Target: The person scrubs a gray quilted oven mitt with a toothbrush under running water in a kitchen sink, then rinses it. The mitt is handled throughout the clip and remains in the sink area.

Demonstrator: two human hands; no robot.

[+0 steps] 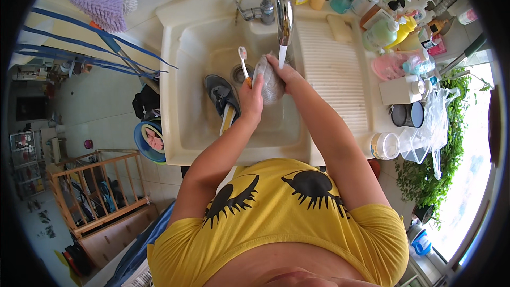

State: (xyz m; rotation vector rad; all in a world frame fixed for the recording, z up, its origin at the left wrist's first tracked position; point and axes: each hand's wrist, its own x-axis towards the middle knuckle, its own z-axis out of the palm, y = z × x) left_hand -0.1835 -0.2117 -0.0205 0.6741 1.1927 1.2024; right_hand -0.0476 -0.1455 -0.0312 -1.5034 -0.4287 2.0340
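Observation:
Over the sink basin, my left hand grips a toothbrush with a white neck and an orange part near my fingers. The same hand also steadies the left side of a wet grey shoe, whose patterned sole seems to face up. My right hand clasps that shoe from its right side, fingers around its far end. Water runs from the chrome faucet onto or just beside my right hand. A dark shoe leans in the basin to the left, with a yellow-and-white strip at its opening.
A ribbed washboard adjoins the basin on the right, with a bar of soap at its top. Several bottles crowd the right ledge, near a clear jar. Blue straps reach over the left rim, above a blue basin.

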